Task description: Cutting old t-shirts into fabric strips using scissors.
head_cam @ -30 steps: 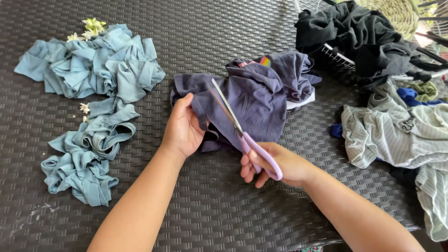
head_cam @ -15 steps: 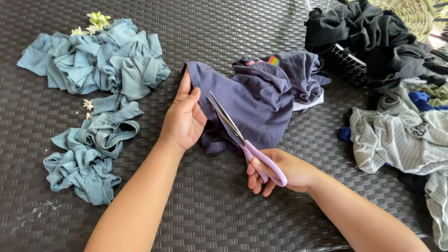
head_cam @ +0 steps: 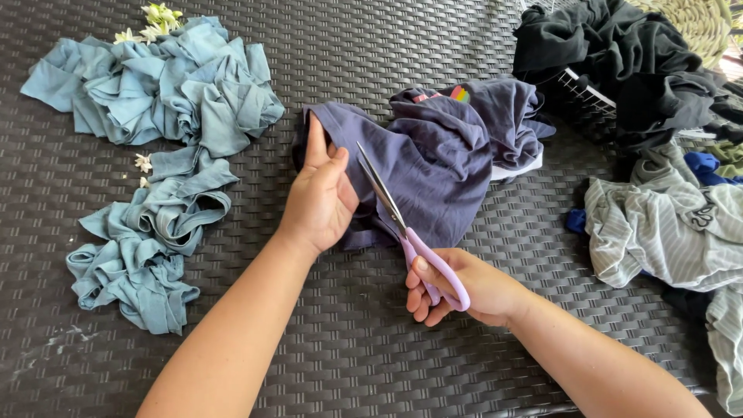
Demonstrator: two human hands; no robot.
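Note:
A crumpled dark blue garment point(head_cam: 441, 155) lies on a dark woven surface point(head_cam: 348, 348) in the middle of the head view. My left hand point(head_cam: 319, 197) presses flat on the garment's left edge, fingers pointing away from me. My right hand point(head_cam: 457, 288) grips lilac-handled scissors point(head_cam: 402, 224). Their metal blades lie over the blue cloth just right of my left hand, tips pointing up and left, and look nearly shut.
Light blue cut strips of cloth point(head_cam: 155, 93) are heaped at the left, with a second bunch point(head_cam: 147, 248) below them and small white flowers point(head_cam: 155, 14) nearby. Black clothes point(head_cam: 619, 54) pile at the upper right. A grey striped garment point(head_cam: 665, 224) lies at the right edge.
My left hand has slid up along the garment's left edge and flattened it. The scissors and my right hand have shifted slightly down and right over the cloth.

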